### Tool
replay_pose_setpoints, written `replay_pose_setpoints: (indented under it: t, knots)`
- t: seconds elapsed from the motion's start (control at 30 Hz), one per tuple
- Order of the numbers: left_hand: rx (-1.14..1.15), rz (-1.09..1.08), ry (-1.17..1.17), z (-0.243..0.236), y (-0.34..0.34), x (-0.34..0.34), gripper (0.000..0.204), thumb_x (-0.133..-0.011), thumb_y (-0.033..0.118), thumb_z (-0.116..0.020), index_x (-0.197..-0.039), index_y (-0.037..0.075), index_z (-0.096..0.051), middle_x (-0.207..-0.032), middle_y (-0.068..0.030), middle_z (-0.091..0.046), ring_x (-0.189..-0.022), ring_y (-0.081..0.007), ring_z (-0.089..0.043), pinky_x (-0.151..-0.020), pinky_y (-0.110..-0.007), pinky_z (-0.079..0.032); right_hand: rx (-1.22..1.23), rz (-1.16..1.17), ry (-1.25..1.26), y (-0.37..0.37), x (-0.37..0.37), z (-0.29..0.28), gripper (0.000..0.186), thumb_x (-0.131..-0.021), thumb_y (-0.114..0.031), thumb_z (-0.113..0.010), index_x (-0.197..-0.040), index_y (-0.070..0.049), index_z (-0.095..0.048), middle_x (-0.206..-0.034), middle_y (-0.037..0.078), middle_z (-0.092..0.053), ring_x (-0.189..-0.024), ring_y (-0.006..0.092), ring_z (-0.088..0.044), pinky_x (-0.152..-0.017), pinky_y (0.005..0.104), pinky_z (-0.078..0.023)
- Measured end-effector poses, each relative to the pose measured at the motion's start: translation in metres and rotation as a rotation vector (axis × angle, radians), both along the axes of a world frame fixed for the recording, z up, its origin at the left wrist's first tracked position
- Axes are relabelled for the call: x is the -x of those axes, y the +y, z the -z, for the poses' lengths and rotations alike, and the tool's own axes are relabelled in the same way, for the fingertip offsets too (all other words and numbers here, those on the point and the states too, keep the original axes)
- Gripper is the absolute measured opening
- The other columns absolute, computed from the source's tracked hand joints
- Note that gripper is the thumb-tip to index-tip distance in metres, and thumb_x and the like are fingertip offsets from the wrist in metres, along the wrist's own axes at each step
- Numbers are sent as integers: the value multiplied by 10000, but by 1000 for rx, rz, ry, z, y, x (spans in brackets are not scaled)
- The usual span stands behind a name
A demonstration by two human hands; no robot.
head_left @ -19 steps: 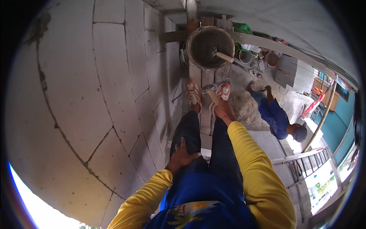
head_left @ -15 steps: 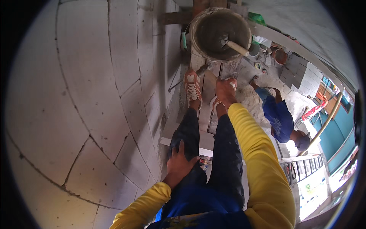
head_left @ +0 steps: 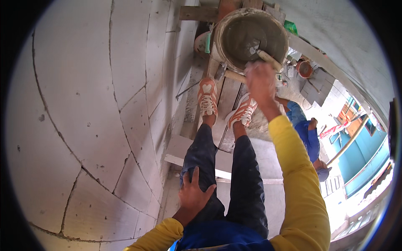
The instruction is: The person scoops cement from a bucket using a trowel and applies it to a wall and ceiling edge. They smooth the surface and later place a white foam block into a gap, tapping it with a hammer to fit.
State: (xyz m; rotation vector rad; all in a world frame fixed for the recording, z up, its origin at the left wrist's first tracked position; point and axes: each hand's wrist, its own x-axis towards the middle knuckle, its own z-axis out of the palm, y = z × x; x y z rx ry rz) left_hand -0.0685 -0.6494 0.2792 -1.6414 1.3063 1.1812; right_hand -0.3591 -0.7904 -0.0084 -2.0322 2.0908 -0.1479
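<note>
My left hand (head_left: 194, 195) rests on my left thigh with its fingers spread and holds nothing. In front of the bucket, my right hand (head_left: 261, 85) is smeared by motion, so its grip cannot be made out. Just past it, the wooden handle of a trowel (head_left: 270, 60) slants out of a round bucket (head_left: 222, 39) of grey mortar, the blade inside. A hammer (head_left: 235, 76) lies across the planks against the bucket's near side; its wooden handle reaches close to my right hand.
I stand on wooden planks (head_left: 219, 100) beside a pale block wall (head_left: 79, 104) on the left. Lower down at the right is a person in a blue shirt (head_left: 307, 136). An orange bucket (head_left: 304, 69) and stacked grey blocks (head_left: 317, 85) stand beyond.
My right hand has moved forward from near my right shoe toward the trowel handle. The hammer now lies closer to the bucket. My left hand stays on my thigh.
</note>
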Motion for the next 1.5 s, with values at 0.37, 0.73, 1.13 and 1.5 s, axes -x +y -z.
replay_pose_setpoints:
  t: [0.37,0.73,1.13,1.5]
  knots:
    - [26,24,66,6,-14,-17,972,-832,582,-802,-1586,110,-408,-1431,-367,-496,-1222,-546,-618,-972,-581,-554,-744,102,167,-91,43,-20,269,-974,-178,-599,-1159,-87,-772,-1259,192,-729,-1263,387,-630,-1029,491,-529]
    - [-27,60,70,6,-26,-21,942,-862,532,-786,-1599,110,-378,-1491,-351,-454,-1254,-534,-598,-1020,-536,-545,-706,512,-131,-36,58,-110,522,-958,-313,-659,-1362,4,-563,-1244,331,-679,-1157,509,-665,-1001,569,-524]
    - [40,-132,77,-24,5,-18,967,-885,685,-671,-1622,132,-379,-1551,-329,-449,-1302,-515,-595,-1115,-559,-480,-320,932,-1260,63,-12,-239,245,-1008,-246,-707,-1096,-93,-538,-700,-26,-499,-509,89,-469,-430,258,-383]
    - [387,-813,354,-45,110,-116,808,-951,628,-662,-1489,32,-576,-1365,-298,-661,-1291,-443,-631,-1113,-465,-471,474,-119,-1089,-57,-132,-499,411,-985,-126,-689,-1309,78,-537,-1064,243,-652,-916,398,-672,-821,452,-552]
